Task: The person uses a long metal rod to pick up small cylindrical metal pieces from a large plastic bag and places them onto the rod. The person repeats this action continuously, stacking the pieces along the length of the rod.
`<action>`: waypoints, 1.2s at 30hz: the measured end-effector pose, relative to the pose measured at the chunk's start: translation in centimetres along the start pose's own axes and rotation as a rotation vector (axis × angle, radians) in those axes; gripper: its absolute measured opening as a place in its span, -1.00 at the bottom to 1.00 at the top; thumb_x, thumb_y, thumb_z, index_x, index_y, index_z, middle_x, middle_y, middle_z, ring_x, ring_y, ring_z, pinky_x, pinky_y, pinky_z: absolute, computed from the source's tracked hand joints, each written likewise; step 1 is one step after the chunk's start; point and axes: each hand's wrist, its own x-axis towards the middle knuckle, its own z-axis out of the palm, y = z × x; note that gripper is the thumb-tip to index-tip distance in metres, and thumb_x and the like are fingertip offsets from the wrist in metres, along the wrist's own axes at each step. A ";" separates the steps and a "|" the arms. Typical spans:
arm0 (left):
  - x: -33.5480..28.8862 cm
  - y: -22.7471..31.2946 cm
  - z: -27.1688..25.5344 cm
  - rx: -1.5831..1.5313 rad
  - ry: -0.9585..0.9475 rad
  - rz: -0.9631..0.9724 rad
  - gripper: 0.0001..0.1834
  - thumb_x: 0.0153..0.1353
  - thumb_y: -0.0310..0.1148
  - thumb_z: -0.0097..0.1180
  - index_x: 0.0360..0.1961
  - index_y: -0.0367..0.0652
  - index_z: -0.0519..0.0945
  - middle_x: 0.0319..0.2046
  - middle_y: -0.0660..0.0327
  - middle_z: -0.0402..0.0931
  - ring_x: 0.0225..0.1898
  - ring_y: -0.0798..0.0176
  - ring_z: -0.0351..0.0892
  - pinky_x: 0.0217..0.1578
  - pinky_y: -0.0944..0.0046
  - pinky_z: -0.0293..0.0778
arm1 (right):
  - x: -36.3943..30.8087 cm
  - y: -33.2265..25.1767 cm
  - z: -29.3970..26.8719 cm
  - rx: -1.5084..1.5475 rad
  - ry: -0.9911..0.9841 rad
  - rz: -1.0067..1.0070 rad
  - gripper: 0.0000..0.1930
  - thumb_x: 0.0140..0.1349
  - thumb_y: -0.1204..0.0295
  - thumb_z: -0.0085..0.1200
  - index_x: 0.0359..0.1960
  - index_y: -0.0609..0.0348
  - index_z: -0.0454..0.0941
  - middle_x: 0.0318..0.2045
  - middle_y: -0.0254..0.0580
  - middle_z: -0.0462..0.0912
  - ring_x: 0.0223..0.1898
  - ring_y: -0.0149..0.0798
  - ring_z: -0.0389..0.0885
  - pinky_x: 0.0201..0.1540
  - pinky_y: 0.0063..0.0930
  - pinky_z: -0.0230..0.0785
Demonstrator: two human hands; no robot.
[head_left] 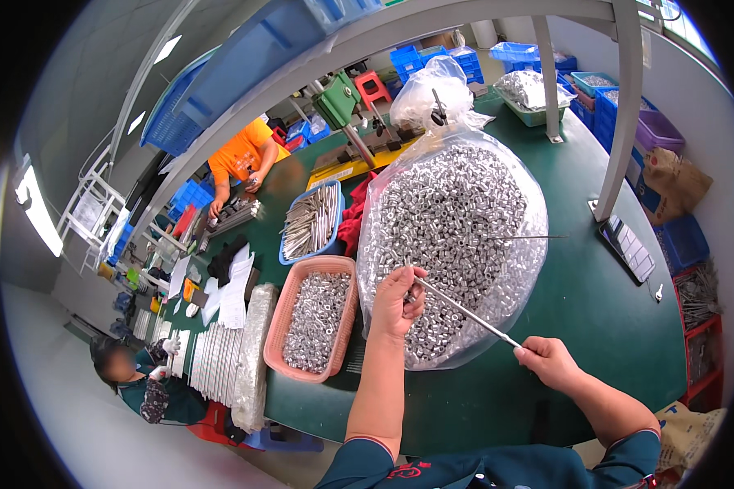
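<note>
A thin silvery metal rod slants between my two hands, above a large clear plastic bag heaped with small metal sleeves. My right hand is closed on the rod's near right end, thumb along it. At the far left end, the curled fingers of my left hand pinch the rod's tip. Something shiny shows among those fingers, too small to make out. Another thin rod sticks out over the right side of the sleeves.
Left of the bag stand a pink basket of small metal parts and a blue basket of thin metal pieces. A phone and a key lie right on the green table. Metal frame posts rise behind. Two people work at left.
</note>
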 end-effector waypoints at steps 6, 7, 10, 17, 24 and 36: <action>0.0 -0.6 1.1 -0.163 0.030 -0.004 -0.65 0.31 -0.17 0.07 -0.14 -0.29 0.52 -0.62 0.28 0.33 -0.76 0.49 0.11 -0.79 0.51 -0.03 | -0.3 -0.5 0.2 -0.022 0.041 -0.020 -0.69 0.31 0.26 0.05 -0.42 0.32 0.51 -0.68 -0.35 0.37 -0.59 -0.49 0.26 -0.54 -0.46 0.18; 0.0 -0.6 1.4 -0.204 0.033 -0.012 -0.64 0.31 -0.17 0.07 -0.12 -0.29 0.52 -0.62 0.28 0.33 -0.76 0.49 0.11 -0.79 0.51 -0.03 | -0.2 -0.3 0.2 -0.013 0.040 -0.017 -0.69 0.31 0.26 0.05 -0.42 0.32 0.50 -0.68 -0.35 0.36 -0.59 -0.49 0.26 -0.54 -0.45 0.18; 0.0 -0.5 1.1 -0.158 0.031 0.010 -0.63 0.32 -0.17 0.05 -0.08 -0.29 0.50 -0.61 0.29 0.33 -0.75 0.50 0.11 -0.79 0.51 -0.02 | 0.0 0.1 0.2 -0.005 0.040 -0.011 -0.69 0.31 0.26 0.05 -0.43 0.32 0.50 -0.68 -0.35 0.36 -0.59 -0.49 0.27 -0.55 -0.45 0.18; 0.1 -0.6 0.6 -0.081 -0.077 -0.121 -0.65 0.31 -0.20 0.07 -0.14 -0.33 0.53 -0.60 0.30 0.33 -0.75 0.52 0.10 -0.78 0.52 -0.02 | -0.3 -0.5 0.2 -0.086 0.080 -0.051 -0.69 0.31 0.27 0.05 -0.44 0.32 0.50 -0.68 -0.36 0.37 -0.59 -0.50 0.27 -0.54 -0.45 0.18; 0.3 -0.3 0.2 -0.176 -0.025 -0.152 -0.72 0.35 -0.29 -0.02 -0.12 -0.33 0.48 -0.51 0.24 0.36 -0.73 0.53 0.09 -0.78 0.54 -0.01 | 0.1 -0.1 -0.5 0.058 0.050 0.005 -0.72 0.31 0.28 0.03 -0.44 0.26 0.51 -0.59 -0.43 0.43 -0.52 -0.55 0.33 -0.47 -0.56 0.22; 0.7 -0.2 -1.6 -0.224 0.077 0.078 -0.84 0.34 -0.31 0.01 -0.19 -0.18 0.48 -0.46 0.20 0.47 -0.74 0.49 0.14 -0.76 0.51 0.03 | -0.2 0.0 -0.2 0.045 -0.049 0.019 -0.69 0.30 0.24 0.05 -0.41 0.30 0.52 -0.65 -0.43 0.36 -0.57 -0.54 0.25 -0.53 -0.51 0.15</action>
